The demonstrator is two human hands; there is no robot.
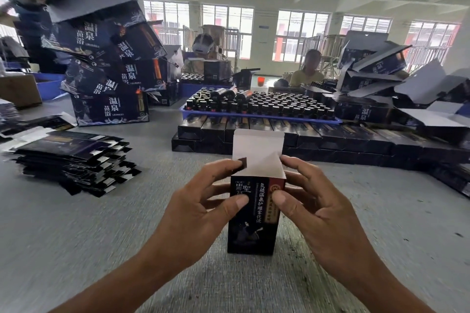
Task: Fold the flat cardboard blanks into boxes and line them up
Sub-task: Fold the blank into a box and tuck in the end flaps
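A small dark box (251, 223) with white and gold lettering stands upright on the grey surface in front of me. Its white top flap (258, 146) sticks straight up and the top is not closed. My left hand (201, 208) grips the box's left side, thumb on the front face and a finger on a small dark side flap (243, 162). My right hand (312, 203) grips the right side, thumb on the front and fingers at the top rim. A stack of flat dark blanks (76, 160) lies to the left. Folded dark boxes (305, 134) are lined up in rows behind.
A blue tray (254, 115) full of dark bottles sits on the lined-up boxes. Larger dark cartons (109, 107) tower at the back left, and more opened cartons (376, 79) pile at the right. Two people sit at the far side.
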